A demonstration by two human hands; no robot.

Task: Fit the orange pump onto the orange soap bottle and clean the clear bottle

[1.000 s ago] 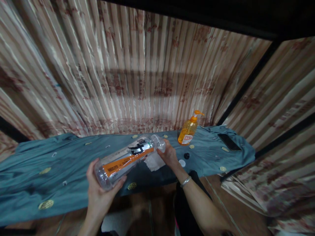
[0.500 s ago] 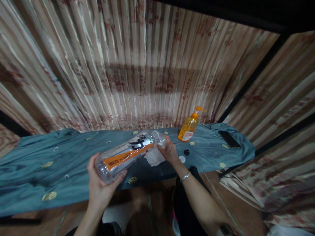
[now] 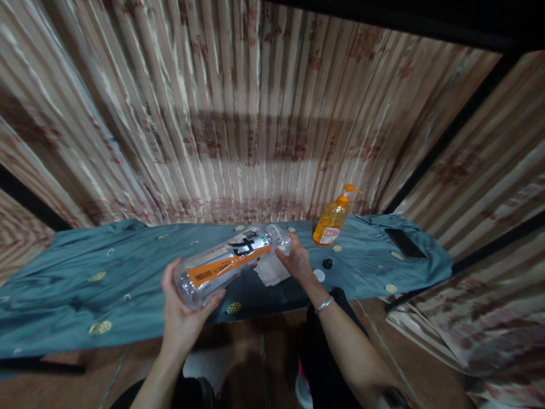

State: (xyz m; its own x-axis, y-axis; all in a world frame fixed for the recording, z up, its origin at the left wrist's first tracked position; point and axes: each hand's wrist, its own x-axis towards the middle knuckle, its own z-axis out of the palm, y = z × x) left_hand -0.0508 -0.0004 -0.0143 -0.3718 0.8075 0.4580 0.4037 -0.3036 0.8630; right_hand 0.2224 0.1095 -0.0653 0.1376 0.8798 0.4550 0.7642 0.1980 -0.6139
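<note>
Through my feed I see pleated beige curtains with reddish prints, crossed by dark bars. Below, a teal patterned cloth covers a long, narrow surface above brown tiled floor.

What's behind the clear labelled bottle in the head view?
Behind the bottle is blue-green cloth; part of a white sheet shows below its neck end. The bottle and right hand seem to cover the sheet's rest; anything fully hidden can't be told.
</note>
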